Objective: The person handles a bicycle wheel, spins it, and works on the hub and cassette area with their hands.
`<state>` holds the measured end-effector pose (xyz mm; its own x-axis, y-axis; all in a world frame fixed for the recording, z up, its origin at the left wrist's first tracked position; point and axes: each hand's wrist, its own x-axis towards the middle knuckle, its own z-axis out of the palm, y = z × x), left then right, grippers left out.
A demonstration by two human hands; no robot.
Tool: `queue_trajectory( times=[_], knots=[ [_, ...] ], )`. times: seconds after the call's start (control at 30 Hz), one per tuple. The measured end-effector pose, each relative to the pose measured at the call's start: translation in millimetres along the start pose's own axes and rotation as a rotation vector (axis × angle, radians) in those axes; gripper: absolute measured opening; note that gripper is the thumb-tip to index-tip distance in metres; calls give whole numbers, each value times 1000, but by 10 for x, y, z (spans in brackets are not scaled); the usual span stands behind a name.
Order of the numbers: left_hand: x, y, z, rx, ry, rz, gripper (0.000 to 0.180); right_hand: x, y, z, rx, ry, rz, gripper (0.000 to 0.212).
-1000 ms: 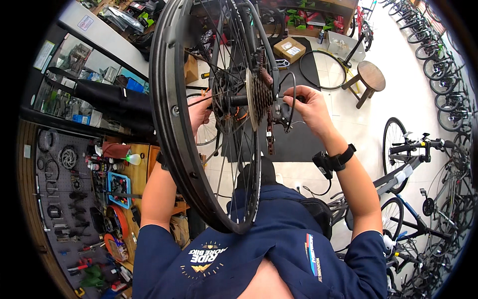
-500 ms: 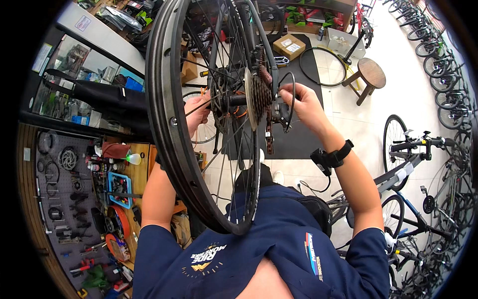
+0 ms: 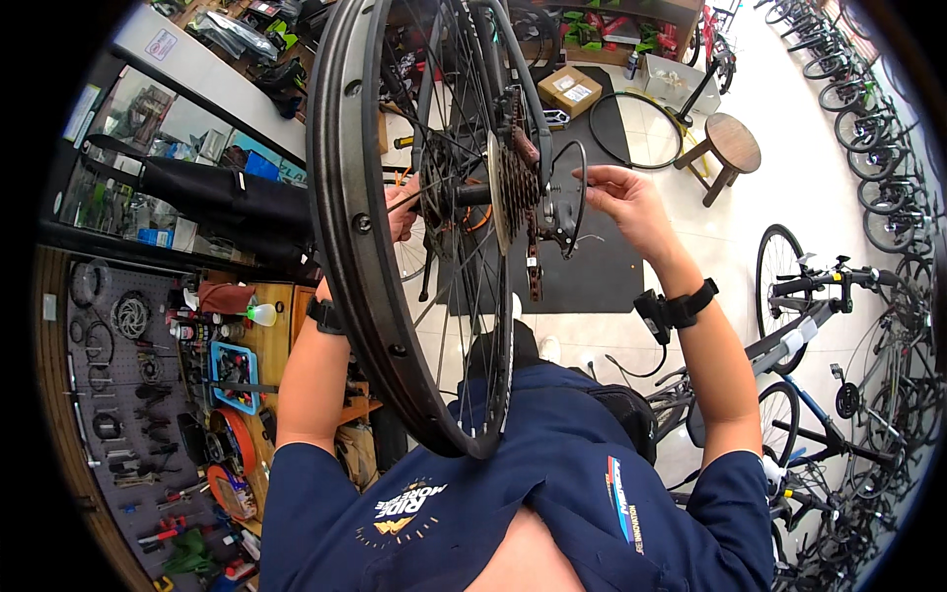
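Observation:
A rear bicycle wheel [image 3: 340,237] with a bare black rim and no tyre stands upright before me, in a bicycle frame [image 3: 528,84]. Its cassette [image 3: 521,187] faces right, beside the chain [image 3: 534,261] and the rear derailleur [image 3: 560,222] with a looped black cable housing [image 3: 580,158]. My left hand [image 3: 402,212] is closed at the hub's left side, partly hidden by rim and spokes. Just right of the cable loop, my right hand [image 3: 623,205] has thumb and forefinger drawn together in a pinch; anything between them is too small to make out.
Below lies a dark mat [image 3: 602,271] on the pale tiled floor. Beyond are a cardboard box [image 3: 570,92], a loose tyre [image 3: 636,130] and a wooden stool [image 3: 732,145]. Bicycles [image 3: 838,326] line the right; a workbench [image 3: 281,326] and pegboard of tools [image 3: 128,395] stand left.
My right hand has drawn back to the right, away from the hub's end and past the cable loop. My left hand stays at the hub. The wheel appears slightly farther right.

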<state>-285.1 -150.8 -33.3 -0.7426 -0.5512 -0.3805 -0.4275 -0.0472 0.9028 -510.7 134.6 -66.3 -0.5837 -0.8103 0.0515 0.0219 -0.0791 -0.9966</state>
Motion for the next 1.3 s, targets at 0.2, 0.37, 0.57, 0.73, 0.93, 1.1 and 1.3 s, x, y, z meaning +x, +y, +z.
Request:
queue_trajectory(
  times=[0.2, 0.37, 0.57, 0.73, 0.93, 1.1, 1.3],
  knots=[
    [46, -83, -87, -55, -43, 14, 26, 54, 15, 160, -51, 9, -24, 23],
    [67, -157, -71, -22, 13, -5, 28, 66, 49, 212, -58, 18, 12, 20],
    [33, -219, -13, -297, -16, 5, 32, 175, 242, 240, -184, 43, 44, 23],
    [100, -280, -12, -321, -15, 14, 31, 191, 378, 367, -111, 137, -81, 32],
    [101, -243, -49, -49, -22, 148, 34, 185, 274, 296, -158, 101, -83, 34],
    [3, -134, 15, -50, -21, 78, 31, 214, 202, 226, -247, -49, 106, 32],
    [7, -104, -32, -43, -45, 20, 28, 172, 242, 326, -142, 50, -12, 44]
  ],
)
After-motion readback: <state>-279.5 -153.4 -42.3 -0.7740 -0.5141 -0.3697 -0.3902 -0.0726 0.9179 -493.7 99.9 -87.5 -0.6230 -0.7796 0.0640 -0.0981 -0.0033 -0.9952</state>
